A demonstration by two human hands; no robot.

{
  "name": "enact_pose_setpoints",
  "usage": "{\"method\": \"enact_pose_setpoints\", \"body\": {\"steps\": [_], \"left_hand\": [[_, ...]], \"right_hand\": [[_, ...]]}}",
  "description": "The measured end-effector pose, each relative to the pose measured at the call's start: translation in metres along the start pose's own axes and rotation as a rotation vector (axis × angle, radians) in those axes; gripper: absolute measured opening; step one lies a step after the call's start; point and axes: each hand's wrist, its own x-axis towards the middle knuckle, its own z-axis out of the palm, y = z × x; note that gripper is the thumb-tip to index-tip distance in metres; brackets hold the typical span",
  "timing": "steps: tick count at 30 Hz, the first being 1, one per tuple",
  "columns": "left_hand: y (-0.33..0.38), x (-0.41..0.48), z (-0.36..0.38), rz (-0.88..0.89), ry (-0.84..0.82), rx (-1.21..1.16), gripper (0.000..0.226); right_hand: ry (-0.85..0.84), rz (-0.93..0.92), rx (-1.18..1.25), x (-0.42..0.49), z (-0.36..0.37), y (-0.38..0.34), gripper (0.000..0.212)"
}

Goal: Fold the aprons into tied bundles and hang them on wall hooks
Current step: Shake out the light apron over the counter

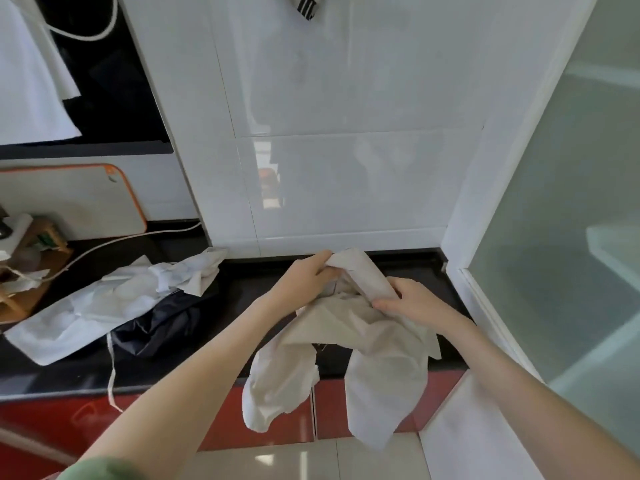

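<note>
Beige apron [349,327] is held crumpled at the right end of the dark surface [242,282], its upper fold pinched by the left hand [308,275] and its bunched middle gripped by the right hand [412,303]. 2 loose ends are draped over the red cabinet fronts [34,420]. A white apron [104,306] and a dark apron [162,327] are heaped together further left.

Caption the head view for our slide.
Left hand and right hand grip a beige apron over the black counter.

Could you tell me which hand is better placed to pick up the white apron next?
Probably the left hand: the white apron lies on the counter on its side, nearer it. The right hand is farther, across the beige apron. Both grip that one now.
</note>
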Motion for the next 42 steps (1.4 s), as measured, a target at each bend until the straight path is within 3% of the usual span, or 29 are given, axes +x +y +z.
{"method": "enact_pose_setpoints", "body": {"steps": [2,7,9,10,12,13,15,18,22,25,28,31,34,37,40,42], "left_hand": [[-0.009,-0.01,-0.002,-0.061,-0.009,0.015,0.022],[-0.024,-0.026,-0.013,-0.167,-0.055,0.389,0.035],[-0.023,-0.032,-0.011,0.017,-0.01,0.548,0.066],[-0.021,-0.032,-0.006,0.142,-0.003,0.621,0.071],[-0.014,-0.033,0.003,0.273,-0.057,0.703,0.045],[-0.013,-0.031,0.007,0.242,-0.098,0.72,0.031],[-0.016,-0.031,0.011,0.136,-0.125,0.702,0.025],[-0.031,-0.034,0.013,0.08,-0.001,0.62,0.017],[-0.042,-0.041,0.017,0.003,0.055,0.393,0.031],[-0.04,-0.041,0.024,-0.054,0.085,0.257,0.039],[-0.038,-0.041,0.018,-0.123,0.097,0.153,0.044],[-0.042,-0.042,0.0,-0.13,0.009,0.207,0.047],[-0.046,-0.045,-0.006,-0.136,-0.213,0.483,0.04],[-0.056,-0.048,-0.007,-0.116,-0.355,0.733,0.044],[-0.068,-0.048,-0.01,-0.121,-0.304,0.727,0.044],[-0.07,-0.05,-0.016,-0.113,-0.224,0.755,0.043]], "right_hand": [[0.038,0.007,0.019,-0.001,0.015,0.006,0.01],[0.111,-0.082,-0.103,0.003,0.033,-0.003,0.024],[0.074,-0.128,-0.169,0.003,0.039,-0.013,0.024],[0.042,-0.151,-0.19,0.004,0.043,-0.018,0.026],[-0.013,-0.195,-0.183,0.002,0.05,-0.028,0.028],[-0.03,-0.204,-0.162,0.0,0.053,-0.031,0.028],[-0.021,-0.198,-0.091,-0.004,0.055,-0.031,0.025],[-0.042,-0.128,-0.017,-0.014,0.052,-0.024,0.014],[-0.085,-0.057,-0.19,-0.021,0.057,-0.005,0.032],[-0.018,-0.048,-0.298,-0.017,0.071,0.009,0.022],[0.114,-0.029,-0.234,-0.02,0.077,0.014,0.036],[0.353,-0.05,-0.174,-0.023,0.074,0.02,0.033],[0.425,-0.068,-0.211,-0.021,0.067,0.02,0.034],[0.224,-0.027,-0.292,-0.021,0.052,0.02,0.028],[-0.073,0.079,-0.503,-0.024,0.047,0.031,0.028],[-0.178,0.153,-0.606,-0.026,0.048,0.044,0.021]]}}
